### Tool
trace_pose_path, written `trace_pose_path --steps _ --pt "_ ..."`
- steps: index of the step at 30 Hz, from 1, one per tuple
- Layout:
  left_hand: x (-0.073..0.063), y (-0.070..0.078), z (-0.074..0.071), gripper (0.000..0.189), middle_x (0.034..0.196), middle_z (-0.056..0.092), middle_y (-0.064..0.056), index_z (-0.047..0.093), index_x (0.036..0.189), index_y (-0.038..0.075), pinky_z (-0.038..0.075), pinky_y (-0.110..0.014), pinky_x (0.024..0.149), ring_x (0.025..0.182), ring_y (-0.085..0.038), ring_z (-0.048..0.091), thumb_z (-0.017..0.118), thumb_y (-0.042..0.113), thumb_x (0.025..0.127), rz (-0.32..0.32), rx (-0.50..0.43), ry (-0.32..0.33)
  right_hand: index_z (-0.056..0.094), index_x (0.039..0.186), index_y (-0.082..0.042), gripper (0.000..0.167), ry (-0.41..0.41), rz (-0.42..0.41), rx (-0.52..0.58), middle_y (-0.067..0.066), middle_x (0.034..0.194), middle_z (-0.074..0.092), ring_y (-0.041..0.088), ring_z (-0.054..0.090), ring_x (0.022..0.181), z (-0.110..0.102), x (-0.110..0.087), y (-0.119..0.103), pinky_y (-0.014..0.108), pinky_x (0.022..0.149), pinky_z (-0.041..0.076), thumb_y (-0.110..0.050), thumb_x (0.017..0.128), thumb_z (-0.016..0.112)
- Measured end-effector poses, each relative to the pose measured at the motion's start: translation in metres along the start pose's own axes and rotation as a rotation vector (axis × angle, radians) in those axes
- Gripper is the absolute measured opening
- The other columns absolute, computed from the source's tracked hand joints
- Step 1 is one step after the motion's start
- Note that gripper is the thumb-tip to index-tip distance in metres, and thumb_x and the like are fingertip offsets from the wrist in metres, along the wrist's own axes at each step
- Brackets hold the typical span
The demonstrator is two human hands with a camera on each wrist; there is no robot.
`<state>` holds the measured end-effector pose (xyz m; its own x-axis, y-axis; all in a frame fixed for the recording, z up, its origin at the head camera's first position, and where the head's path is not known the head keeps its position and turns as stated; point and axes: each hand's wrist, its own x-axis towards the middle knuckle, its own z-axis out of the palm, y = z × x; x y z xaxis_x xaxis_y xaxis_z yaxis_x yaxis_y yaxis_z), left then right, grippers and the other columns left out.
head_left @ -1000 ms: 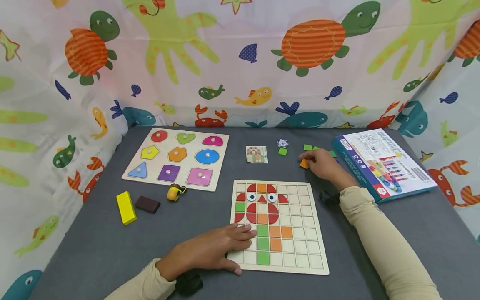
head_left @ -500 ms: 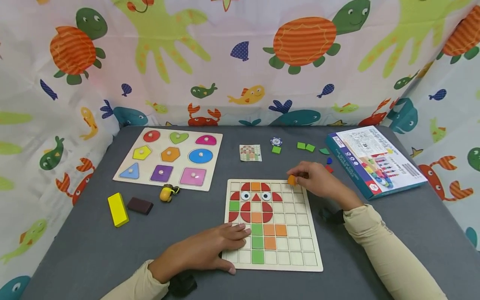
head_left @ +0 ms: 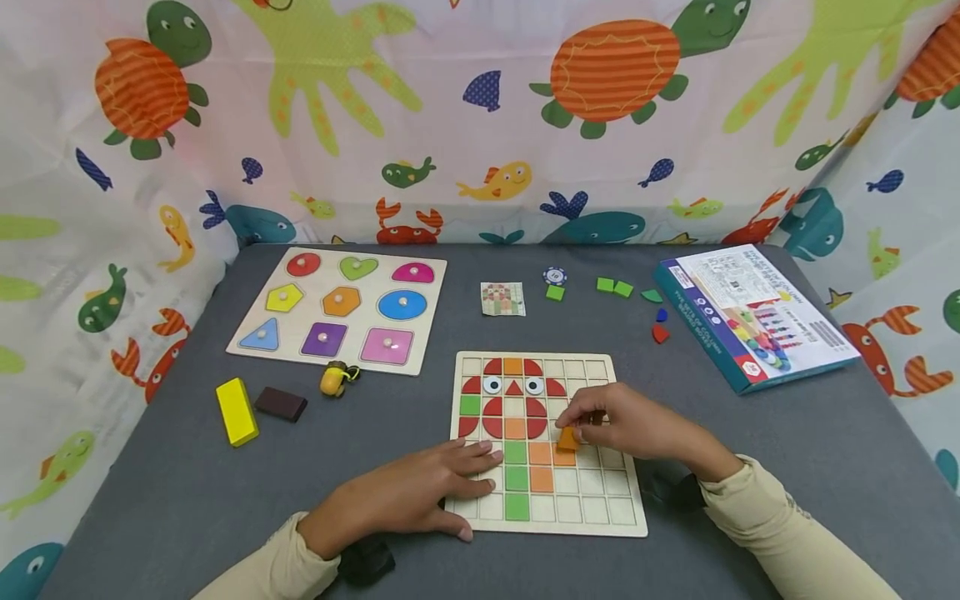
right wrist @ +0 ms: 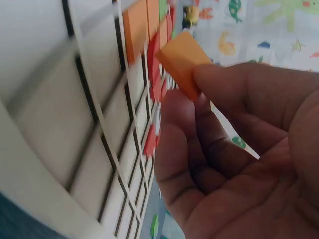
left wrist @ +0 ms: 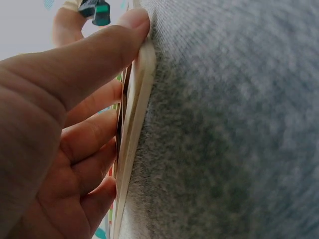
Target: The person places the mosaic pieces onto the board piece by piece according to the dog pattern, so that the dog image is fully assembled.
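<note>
My right hand (head_left: pixel 637 425) pinches an orange square tile (head_left: pixel 567 440) between thumb and fingers, over the right half of the wooden grid board (head_left: pixel 607 504). In the right wrist view the tile (right wrist: pixel 183 59) is tilted, one corner toward the board. My left hand (head_left: pixel 420 487) rests on the board's lower left corner, fingers spread; in the left wrist view its thumb (left wrist: pixel 99 55) lies at the board's edge (left wrist: pixel 142 82). Red pieces, two eye pieces, green squares and orange squares (head_left: pixel 542 479) sit in the grid cells. The palm hides some left cells.
Loose green tiles (head_left: pixel 613 287), a blue piece (head_left: pixel 662 315) and a red piece (head_left: pixel 660 333) lie beyond the board, left of a box (head_left: pixel 757 317). A picture card (head_left: pixel 502 298), knobbed shape puzzle (head_left: pixel 300 329), bee toy (head_left: pixel 335 380), yellow block (head_left: pixel 237 412) and brown block (head_left: pixel 281 404) lie about.
My right hand has taken the orange tile from beside the loose tiles and carried it toward me and left, over the board. The left hand has stayed on the board. The head view shifted slightly.
</note>
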<state>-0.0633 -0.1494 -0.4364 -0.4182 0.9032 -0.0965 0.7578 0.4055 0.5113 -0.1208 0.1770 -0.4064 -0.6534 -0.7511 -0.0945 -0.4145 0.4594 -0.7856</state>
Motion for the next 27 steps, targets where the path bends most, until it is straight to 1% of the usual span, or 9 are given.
trace_pose_path --steps 3,6,10,14,18,20,24,27 --pt "0.001 0.000 0.000 0.062 0.154 0.035 -0.003 0.052 0.142 0.013 0.029 -0.043 0.111 0.144 -0.021 0.024 0.061 0.047 0.091 0.002 0.011 0.004 0.074 0.107 -0.013 0.021 -0.063 -0.028 0.033 -0.006 0.098 0.066 0.010 0.056 0.081 0.007 -0.005 -0.005 0.026 0.070 0.050 -0.001 0.091 0.065" --pt "0.001 0.001 -0.001 0.062 0.154 0.035 -0.003 0.052 0.142 0.013 0.029 -0.043 0.111 0.144 -0.022 0.024 0.062 0.047 0.091 -0.004 0.008 0.000 0.074 0.105 -0.014 0.022 -0.113 -0.035 0.043 -0.007 0.094 0.065 0.008 0.056 0.077 0.014 -0.008 -0.009 0.025 0.067 0.050 0.000 0.091 0.065" --pt "0.001 0.002 -0.002 0.062 0.154 0.035 -0.003 0.052 0.141 0.013 0.030 -0.044 0.111 0.144 -0.023 0.024 0.063 0.046 0.090 -0.014 -0.002 -0.006 0.074 0.102 -0.013 0.022 -0.137 -0.036 0.006 -0.008 0.092 0.064 0.005 0.055 0.075 0.024 -0.009 -0.013 0.024 0.066 0.051 0.002 0.089 0.065" --pt "0.001 0.002 -0.003 0.062 0.154 0.035 -0.003 0.053 0.141 0.013 0.030 -0.044 0.111 0.144 -0.022 0.023 0.064 0.046 0.090 -0.015 0.002 -0.004 0.073 0.100 -0.014 0.022 -0.111 -0.039 -0.057 -0.009 0.092 0.062 0.005 0.054 0.078 0.030 -0.007 -0.017 0.024 0.069 0.050 0.003 0.089 0.065" --pt "0.002 0.002 -0.003 0.061 0.153 0.035 -0.003 0.053 0.141 0.013 0.030 -0.044 0.111 0.144 -0.023 0.024 0.065 0.045 0.090 -0.009 0.015 0.002 0.072 0.099 -0.014 0.021 -0.074 -0.045 -0.102 -0.009 0.090 0.059 0.008 0.053 0.079 0.033 -0.007 -0.019 0.024 0.069 0.048 0.002 0.088 0.067" --pt "0.002 0.002 -0.003 0.061 0.153 0.035 -0.003 0.053 0.141 0.013 0.030 -0.044 0.111 0.144 -0.023 0.024 0.065 0.045 0.090 -0.009 0.018 0.001 0.071 0.098 -0.014 0.020 -0.063 -0.050 -0.102 -0.009 0.087 0.057 0.009 0.053 0.076 0.034 -0.006 -0.017 0.023 0.066 0.048 0.002 0.087 0.068" --pt "0.002 0.002 -0.004 0.061 0.153 0.036 -0.003 0.053 0.141 0.013 0.029 -0.044 0.111 0.144 -0.022 0.023 0.064 0.046 0.090 -0.015 0.021 -0.007 0.071 0.098 -0.013 0.015 -0.046 -0.061 -0.066 -0.010 0.081 0.057 0.007 0.053 0.073 0.032 -0.003 -0.008 0.023 0.063 0.048 -0.002 0.088 0.070" --pt "0.002 0.003 -0.004 0.062 0.153 0.036 -0.003 0.053 0.141 0.013 0.029 -0.044 0.111 0.144 -0.022 0.024 0.064 0.046 0.090 -0.010 0.023 -0.010 0.071 0.102 -0.011 0.013 0.000 -0.034 -0.045 -0.009 0.083 0.060 0.007 0.054 0.073 0.025 0.001 0.001 0.024 0.064 0.048 -0.006 0.090 0.070"
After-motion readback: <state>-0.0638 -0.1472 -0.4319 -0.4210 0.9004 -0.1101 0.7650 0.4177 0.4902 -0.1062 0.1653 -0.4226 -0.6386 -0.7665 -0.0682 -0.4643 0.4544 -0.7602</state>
